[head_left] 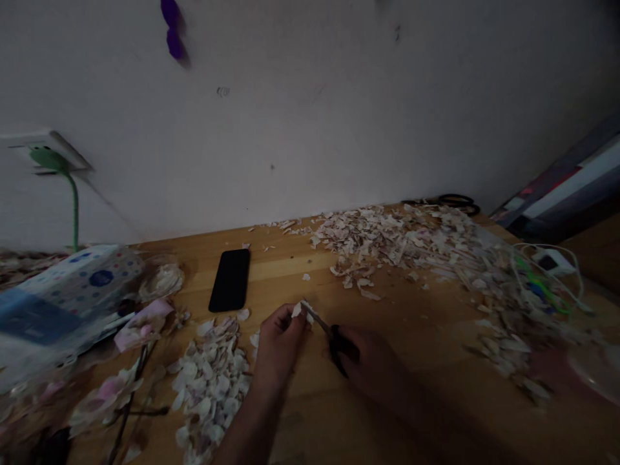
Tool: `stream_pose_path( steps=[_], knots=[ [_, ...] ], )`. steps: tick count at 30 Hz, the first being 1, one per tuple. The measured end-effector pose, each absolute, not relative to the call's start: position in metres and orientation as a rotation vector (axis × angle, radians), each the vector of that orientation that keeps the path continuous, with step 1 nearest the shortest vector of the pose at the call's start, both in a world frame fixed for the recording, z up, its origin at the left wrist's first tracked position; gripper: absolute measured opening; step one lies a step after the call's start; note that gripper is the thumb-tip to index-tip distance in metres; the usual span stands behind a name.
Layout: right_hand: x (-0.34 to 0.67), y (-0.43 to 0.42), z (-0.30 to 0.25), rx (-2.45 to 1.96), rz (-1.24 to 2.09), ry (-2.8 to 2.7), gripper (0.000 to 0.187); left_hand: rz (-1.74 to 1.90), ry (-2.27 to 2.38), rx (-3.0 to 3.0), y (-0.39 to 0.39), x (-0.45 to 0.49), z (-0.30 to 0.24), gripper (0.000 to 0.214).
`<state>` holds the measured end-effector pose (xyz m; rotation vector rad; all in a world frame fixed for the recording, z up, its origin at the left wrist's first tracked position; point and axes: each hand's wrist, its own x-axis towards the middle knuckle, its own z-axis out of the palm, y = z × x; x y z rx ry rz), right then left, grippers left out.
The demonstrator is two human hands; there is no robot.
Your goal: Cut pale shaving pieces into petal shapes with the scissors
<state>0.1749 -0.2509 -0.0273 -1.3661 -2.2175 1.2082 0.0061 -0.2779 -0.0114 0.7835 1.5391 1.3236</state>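
A small pale petal piece [297,310] is pinched by the left hand [279,341]; black-handled scissors [329,334] are gripped by the right hand [371,358] above the wooden counter [397,336], blades at the piece.

The surface [397,336] you work on is pale wood, smooth with a faint sheen, and the phone [230,279] on it is glossy black. The scissors [334,339] in your right hand [368,361] have dull metal blades and matt black plastic handles; the scrap [298,310] in your left hand [278,342] looks thin, papery and matt, like the pale petals [208,381] heaped beside it. The wall [339,116] behind is matt white.
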Motion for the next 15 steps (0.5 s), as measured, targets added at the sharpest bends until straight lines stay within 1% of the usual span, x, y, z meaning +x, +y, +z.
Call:
stream_pose_path(
  steps=[15],
  knots=[
    [0.1751, -0.2525, -0.0267, -1.360, 1.184, -2.237, 0.015, 1.278, 1.506, 0.909, -0.2783, -0.0015, -0.0205, 0.035]
  ],
)
